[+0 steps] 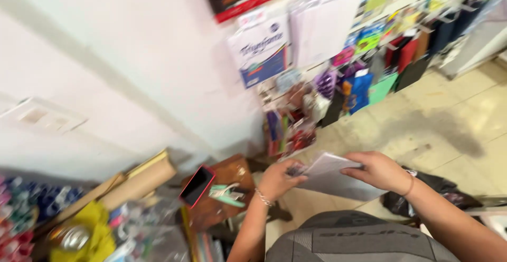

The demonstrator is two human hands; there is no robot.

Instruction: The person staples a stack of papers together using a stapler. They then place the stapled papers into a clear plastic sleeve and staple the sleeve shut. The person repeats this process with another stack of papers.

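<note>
You hold a thin grey-white stack of paper sheets (331, 176) in front of your lap, above your grey patterned trousers (354, 238). Your left hand (280, 180) pinches the stack's left end, its grip closed on the paper, with a beaded bracelet (262, 197) around the wrist. Your right hand (377, 169) lies over the stack's upper right edge, fingers curled down on it, its grip also clamped on the sheets; a thin band (411, 184) circles that wrist. The view is blurred, so you cannot tell what is on the sheets.

Just left of your left hand stands a small brown wooden worktop (232, 175). On it rests a phone in a red case (196, 186), dark screen up, and beside the phone a pale green stapler-like tool (226, 193), though blur leaves its kind uncertain. Further left lie rolls of brown kraft paper (138, 184) and a yellow bag (95, 225). Beyond your hands, a wall rack of hanging coloured stationery packs (364, 45) rises above the beige tiled floor (454, 119). A crumpled black plastic bag (428, 191) lies on the floor under your right forearm.
</note>
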